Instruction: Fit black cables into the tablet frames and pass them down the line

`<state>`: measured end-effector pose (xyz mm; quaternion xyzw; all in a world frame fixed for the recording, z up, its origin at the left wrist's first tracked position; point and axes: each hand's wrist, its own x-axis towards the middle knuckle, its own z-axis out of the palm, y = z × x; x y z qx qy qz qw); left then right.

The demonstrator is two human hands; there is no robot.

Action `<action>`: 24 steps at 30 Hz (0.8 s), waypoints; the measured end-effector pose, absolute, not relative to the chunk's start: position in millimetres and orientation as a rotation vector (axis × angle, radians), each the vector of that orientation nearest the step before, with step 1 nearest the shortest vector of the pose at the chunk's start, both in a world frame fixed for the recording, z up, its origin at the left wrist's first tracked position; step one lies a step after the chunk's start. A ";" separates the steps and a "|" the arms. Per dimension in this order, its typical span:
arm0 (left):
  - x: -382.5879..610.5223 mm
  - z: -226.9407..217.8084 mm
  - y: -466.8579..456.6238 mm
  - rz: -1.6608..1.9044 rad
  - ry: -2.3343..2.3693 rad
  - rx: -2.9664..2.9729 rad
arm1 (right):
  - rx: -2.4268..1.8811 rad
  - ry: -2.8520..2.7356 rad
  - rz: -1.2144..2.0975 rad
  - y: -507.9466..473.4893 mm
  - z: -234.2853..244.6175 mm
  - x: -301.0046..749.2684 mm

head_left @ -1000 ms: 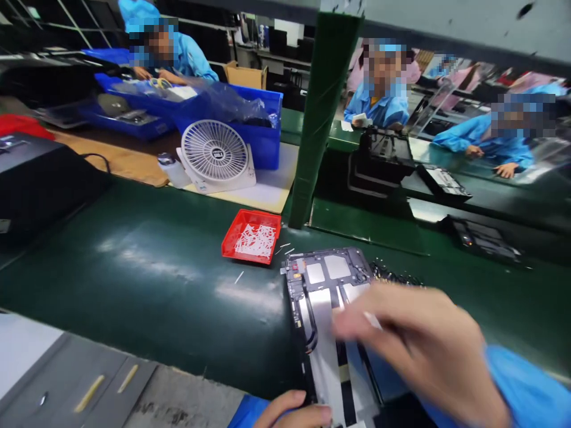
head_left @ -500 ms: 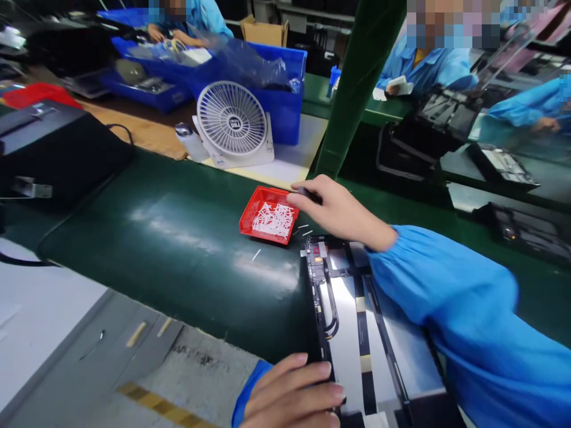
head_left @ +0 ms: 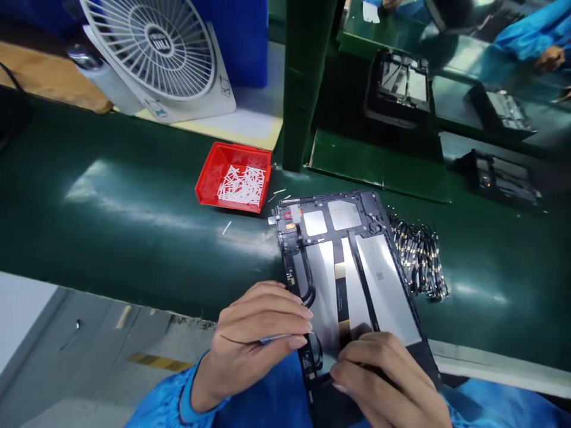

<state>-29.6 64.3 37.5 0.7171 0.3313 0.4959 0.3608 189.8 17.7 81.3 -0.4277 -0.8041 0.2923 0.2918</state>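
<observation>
- Tablet (head_left: 357, 279): lies on the bench (head_left: 156, 249), inner side up, its near end reaching past the bench's near edge.
- Left hand (head_left: 254, 345): over the tablet's left edge. Thumb and forefinger are pinched together on a thin strand (head_left: 270, 339), whose dark tail crosses the hand.
- Right hand (head_left: 388, 374): over the tablet's near part, fingers curled, thumb and fingertips low over the inner face. Whether they grip anything cannot be told.
- Judged step: fine fingertip handling near the tablet's left edge. Keep the pinch light; a hard pull could kink the strand.
- Keep the strand clear of the dark loop (head_left: 320, 356) inside the tablet's left edge, beside the left fingertips; it could snag.
- Steady the tablet before pressing, since the overhanging end may tip or slide. Keep pressure off the silver panels.
- Keep the strips (head_left: 243, 185) in the tray (head_left: 209, 178), beyond and left of the tablet, and the cables (head_left: 422, 255), just right of it, off the inner face.
- Hidden: the contact point under the right fingers; the tablet's near right part.
- Cut off: the tablet's near end, at the lower frame edge; the top of the fan (head_left: 160, 44), well beyond and left of the tablet.
- Hard to make out: whether the strand is a cable or a tool.
</observation>
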 end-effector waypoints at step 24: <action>-29.3 33.4 60.5 1.281 0.856 1.838 | -1.278 -2.216 0.701 10.5 76.7 183.5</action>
